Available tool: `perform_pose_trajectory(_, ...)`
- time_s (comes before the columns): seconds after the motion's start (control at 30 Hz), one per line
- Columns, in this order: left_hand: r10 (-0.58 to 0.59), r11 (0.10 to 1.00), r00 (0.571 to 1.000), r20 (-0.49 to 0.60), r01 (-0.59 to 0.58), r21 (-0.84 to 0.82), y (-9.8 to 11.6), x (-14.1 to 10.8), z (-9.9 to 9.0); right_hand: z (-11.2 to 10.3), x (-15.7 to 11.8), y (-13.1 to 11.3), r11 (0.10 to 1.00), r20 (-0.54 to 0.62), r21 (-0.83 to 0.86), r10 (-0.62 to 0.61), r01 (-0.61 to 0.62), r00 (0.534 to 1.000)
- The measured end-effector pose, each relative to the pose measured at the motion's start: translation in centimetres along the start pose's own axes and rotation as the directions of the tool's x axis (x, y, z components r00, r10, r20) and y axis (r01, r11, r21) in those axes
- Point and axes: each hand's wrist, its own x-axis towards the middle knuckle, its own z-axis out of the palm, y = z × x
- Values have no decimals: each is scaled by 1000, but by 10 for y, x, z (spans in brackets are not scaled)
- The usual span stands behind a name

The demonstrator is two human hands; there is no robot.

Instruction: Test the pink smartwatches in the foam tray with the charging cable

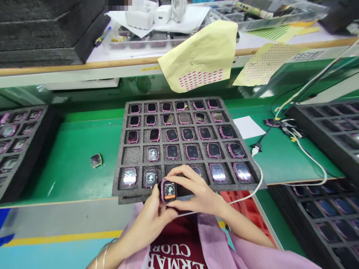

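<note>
A pink-framed smartwatch (pixel 169 190) with a lit screen is held between my two hands at the near edge of a grey foam tray (pixel 131 155). My left hand (pixel 157 213) grips its left side from below. Fingers of my right hand (pixel 193 190) close on its top and lower right edges. A white cable (pixel 246 197) runs from the right toward my left hand; its end is hidden there. Rows of similar watches lie in the tray's compartments, among them a lit watch (pixel 150 178) just left of my hands. My right hand covers part of the front row.
A loose watch body (pixel 96 160) lies on the green mat to the left. More foam trays stand at left (pixel 33 149) and right (pixel 331 127). Beside the tray are a white paper (pixel 249 127) and tangled cables (pixel 291 130). Yellow sticker sheets (pixel 202 52) hang from the shelf.
</note>
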Motion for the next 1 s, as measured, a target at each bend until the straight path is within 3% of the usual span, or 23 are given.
perform_pose_trajectory(0.07, -64, 995, 997, 36, 67, -71, -2, -8, -4, -5, 2, -2, 998, -47, -33, 49, -51, 998)
perform_pose_trajectory(0.1, -88, 990, 996, -1, 87, -108, -3, -11, -5, -7, 4, -3, 991, -32, -100, 83, -86, 996)
perform_pose_trajectory(0.17, -121, 981, 988, -93, 104, -165, -4, -14, -6, -11, 6, -5, 944, 77, -302, 162, -132, 984)
perform_pose_trajectory(0.27, -107, 971, 978, -178, 65, -228, -3, -13, -1, -21, 7, -10, 866, 263, -493, 235, -79, 936)
perform_pose_trajectory(0.53, -84, 974, 996, 13, 85, -212, 4, 5, 26, -59, -12, -24, 727, 318, -684, 372, -61, 872)
perform_pose_trajectory(0.63, -65, 980, 991, 118, 85, -178, 7, 18, 35, -61, -10, -19, 731, 326, -677, 403, -86, 855)
perform_pose_trajectory(0.7, -63, 983, 984, 169, 90, -161, 8, 26, 39, -65, -9, -14, 779, 338, -614, 408, -130, 848)
perform_pose_trajectory(0.8, -70, 983, 976, 205, 102, -151, 8, 31, 39, -74, -13, -11, 876, 232, -412, 366, -250, 901)
perform_pose_trajectory(0.9, -79, 984, 960, 268, 118, -134, 10, 34, 34, -74, -20, -15, 949, 90, -183, 277, -258, 957)
perform_pose_trajectory(1.0, -92, 984, 942, 323, 136, -117, 17, 35, 31, -63, -23, -20, 972, 135, -136, 208, -190, 969)
